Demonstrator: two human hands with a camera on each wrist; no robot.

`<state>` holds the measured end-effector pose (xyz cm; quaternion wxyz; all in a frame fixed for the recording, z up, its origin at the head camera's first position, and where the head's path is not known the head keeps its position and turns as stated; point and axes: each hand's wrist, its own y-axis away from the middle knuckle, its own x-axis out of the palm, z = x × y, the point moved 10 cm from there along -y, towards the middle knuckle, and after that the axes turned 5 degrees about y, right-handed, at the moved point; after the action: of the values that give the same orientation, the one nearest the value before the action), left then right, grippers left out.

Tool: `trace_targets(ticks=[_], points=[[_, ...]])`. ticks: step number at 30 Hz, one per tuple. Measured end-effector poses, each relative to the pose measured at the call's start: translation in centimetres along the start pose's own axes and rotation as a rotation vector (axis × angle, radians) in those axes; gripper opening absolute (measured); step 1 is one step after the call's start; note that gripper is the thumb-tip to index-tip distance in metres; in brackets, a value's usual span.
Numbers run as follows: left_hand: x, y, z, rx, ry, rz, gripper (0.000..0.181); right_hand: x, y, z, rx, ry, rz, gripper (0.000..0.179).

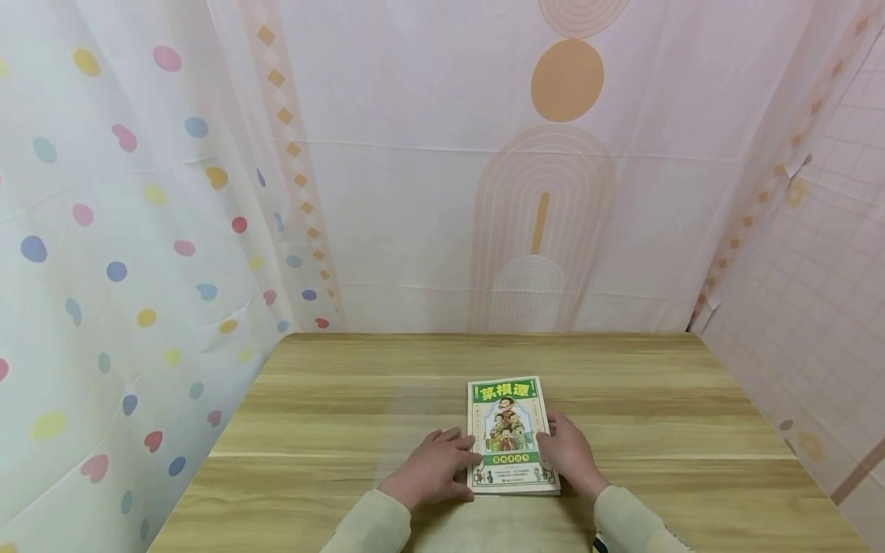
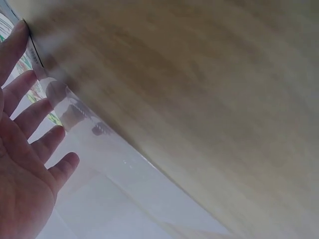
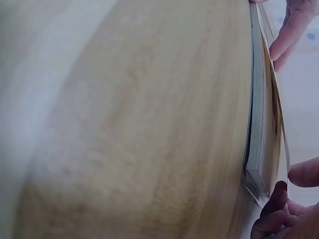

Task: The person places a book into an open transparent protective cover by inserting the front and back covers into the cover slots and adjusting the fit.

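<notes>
A paperback book (image 1: 508, 430) with a green and cream cover and cartoon figures lies face up near the table's front. My left hand (image 1: 437, 467) rests at its left edge, fingertips over the cover's margin. In the left wrist view the fingers of that hand (image 2: 30, 144) are spread and fairly straight. At the right edge my right hand (image 1: 572, 455) grips the book, thumb on top. The right wrist view shows the front cover bowed up a little from the page block (image 3: 256, 109), with the right hand's thumb and fingers (image 3: 304, 173) pinching around the cover's edge.
The book is on a wood-grain table (image 1: 359, 399). A pale curtain with arch patterns (image 1: 401, 192) hangs behind the far edge. A dotted curtain (image 1: 138, 322) closes off the left side, and a grid-patterned one (image 1: 816, 307) the right.
</notes>
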<state>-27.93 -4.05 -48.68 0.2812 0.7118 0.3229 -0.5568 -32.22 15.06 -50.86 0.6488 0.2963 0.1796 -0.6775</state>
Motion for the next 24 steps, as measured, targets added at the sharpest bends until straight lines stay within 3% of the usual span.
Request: trace_targets(ticks=[9, 17, 24], points=[[0.1, 0.1, -0.1, 0.027, -0.035, -0.018, 0.055, -0.2, 0.0, 0.0, -0.002, -0.047, 0.0, 0.042], [0.1, -0.1, -0.4, 0.038, -0.057, -0.007, 0.049, -0.7, 0.2, -0.1, 0.013, -0.077, -0.023, 0.021], [-0.1, -0.3, -0.6, 0.033, -0.043, -0.01, 0.038, -1.0, 0.3, 0.0, 0.024, -0.092, -0.006, 0.024]])
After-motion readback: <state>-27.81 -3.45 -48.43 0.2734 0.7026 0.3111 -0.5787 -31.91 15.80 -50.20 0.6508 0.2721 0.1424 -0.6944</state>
